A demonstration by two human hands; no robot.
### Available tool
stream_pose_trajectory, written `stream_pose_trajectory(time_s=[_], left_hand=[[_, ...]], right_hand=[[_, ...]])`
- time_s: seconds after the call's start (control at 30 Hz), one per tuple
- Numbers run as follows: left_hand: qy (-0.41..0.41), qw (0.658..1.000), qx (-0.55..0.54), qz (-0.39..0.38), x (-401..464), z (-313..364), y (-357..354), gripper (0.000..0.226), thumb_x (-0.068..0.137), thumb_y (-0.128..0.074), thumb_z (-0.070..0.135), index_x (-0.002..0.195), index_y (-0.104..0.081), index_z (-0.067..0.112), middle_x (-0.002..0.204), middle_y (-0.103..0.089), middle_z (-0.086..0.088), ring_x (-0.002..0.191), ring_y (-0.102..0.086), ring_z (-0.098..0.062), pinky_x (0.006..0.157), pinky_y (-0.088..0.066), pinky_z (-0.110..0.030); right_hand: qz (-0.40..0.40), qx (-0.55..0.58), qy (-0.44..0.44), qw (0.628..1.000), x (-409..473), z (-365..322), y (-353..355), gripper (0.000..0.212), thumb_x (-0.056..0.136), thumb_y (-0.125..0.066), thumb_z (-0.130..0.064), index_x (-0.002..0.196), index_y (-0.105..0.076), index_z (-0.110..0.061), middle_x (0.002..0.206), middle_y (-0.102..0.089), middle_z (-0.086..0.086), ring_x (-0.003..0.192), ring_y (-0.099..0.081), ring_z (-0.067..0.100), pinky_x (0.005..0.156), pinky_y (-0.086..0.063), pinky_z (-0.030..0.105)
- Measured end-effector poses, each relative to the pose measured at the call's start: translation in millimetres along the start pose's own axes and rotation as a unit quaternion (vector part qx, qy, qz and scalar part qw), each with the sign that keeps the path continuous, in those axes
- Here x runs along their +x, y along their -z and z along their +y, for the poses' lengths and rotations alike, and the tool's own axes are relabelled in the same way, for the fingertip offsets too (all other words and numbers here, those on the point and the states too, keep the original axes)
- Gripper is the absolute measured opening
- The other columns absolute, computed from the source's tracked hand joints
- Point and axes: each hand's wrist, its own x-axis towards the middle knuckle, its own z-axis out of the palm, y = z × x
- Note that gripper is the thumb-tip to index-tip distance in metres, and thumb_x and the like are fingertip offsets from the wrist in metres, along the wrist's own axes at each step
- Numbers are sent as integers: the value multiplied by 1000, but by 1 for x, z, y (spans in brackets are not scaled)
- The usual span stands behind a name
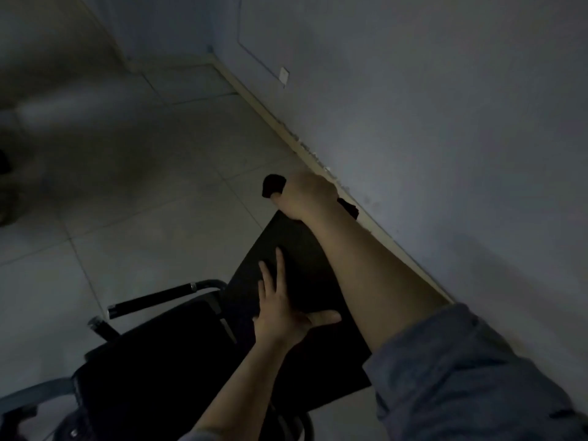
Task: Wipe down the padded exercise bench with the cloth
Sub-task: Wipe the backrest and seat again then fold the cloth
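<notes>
The black padded bench runs from the bottom middle up toward the wall, its seat pad nearer me. My right hand is at the far end of the back pad and grips a dark cloth, which sticks out on both sides of the fist. My left hand lies flat on the back pad with the fingers spread and the thumb out to the right. The room is dim.
A black foam-covered handle bar and grey metal frame tubes stick out at the bench's left. A grey wall with a pale skirting board runs close along the bench's right. Tiled floor spreads to the left.
</notes>
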Motion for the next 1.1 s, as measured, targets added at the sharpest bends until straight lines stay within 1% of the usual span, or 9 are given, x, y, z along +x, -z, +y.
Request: stream_pose_trajectory(time_s=[0.07,0.17,0.37,0.47,0.57,0.67,0.83,0.97,1.1], left_hand=[[6,1000,1,-2,-1,2,2,141,10,-59,89,112,36,69,153,30,6,145,10,-26,107,-22,-67],[10,1000,12,-11,-6,7,5,135,18,-63,83,107,38,70,153,30,5,146,10,-25,109,-18,-66],[-3,1000,7,-7,-7,8,1,144,34,-73,69,135,27,51,155,25,-3,145,8,-33,112,-16,-61],[-18,1000,-22,9,-4,0,-5,141,42,-82,57,137,21,53,156,24,-1,145,6,-33,113,-16,-61],[-30,998,-50,23,-1,-6,-9,138,44,-85,49,137,17,56,155,25,2,145,5,-30,112,-17,-61],[-39,998,-33,33,3,-9,-12,136,53,-86,39,140,18,49,155,25,2,146,6,-25,114,-13,-51],[-60,997,-33,45,2,-12,-18,131,60,-84,35,143,16,44,156,24,1,145,8,-19,113,-15,-45],[-57,997,-31,45,0,-10,-17,131,59,-82,40,142,19,44,155,27,-1,145,11,-20,114,-11,-46],[-54,998,-26,35,-4,-3,-14,128,63,-82,36,144,18,39,155,27,-4,145,12,-23,114,-9,-46]], right_hand=[[26,12,65,997,-11,11,-2,36,91,-44,-47,94,-56,-14,104,-60,7,93,-57,23,69,-48,34],[63,60,86,992,-74,53,-8,62,92,-39,-53,143,-28,-19,151,-28,4,136,-32,25,106,-36,49],[306,10,-36,951,-198,120,-49,64,91,-32,-57,130,-49,-9,135,-54,10,118,-56,29,91,-51,44],[398,199,-108,889,-226,128,-96,69,89,-30,-63,137,-34,-13,142,-42,9,127,-45,26,97,-44,38],[405,420,-218,783,-231,103,-153,83,83,-35,-69,143,-23,-12,146,-36,12,131,-39,16,107,-38,34],[393,521,-265,709,-225,76,-200,88,79,-34,-76,140,-29,-12,138,-42,5,124,-42,8,97,-36,10],[361,500,-303,726,-229,63,-245,101,77,-27,-80,137,-29,2,130,-48,12,113,-48,15,88,-42,23],[299,501,-319,747,-243,46,-269,96,84,-28,-69,142,-20,7,140,-39,15,125,-35,6,93,-21,-9],[238,536,-336,736,-256,48,-239,67,92,-42,-45,147,-15,-19,145,-35,1,135,-36,18,95,-29,3]])
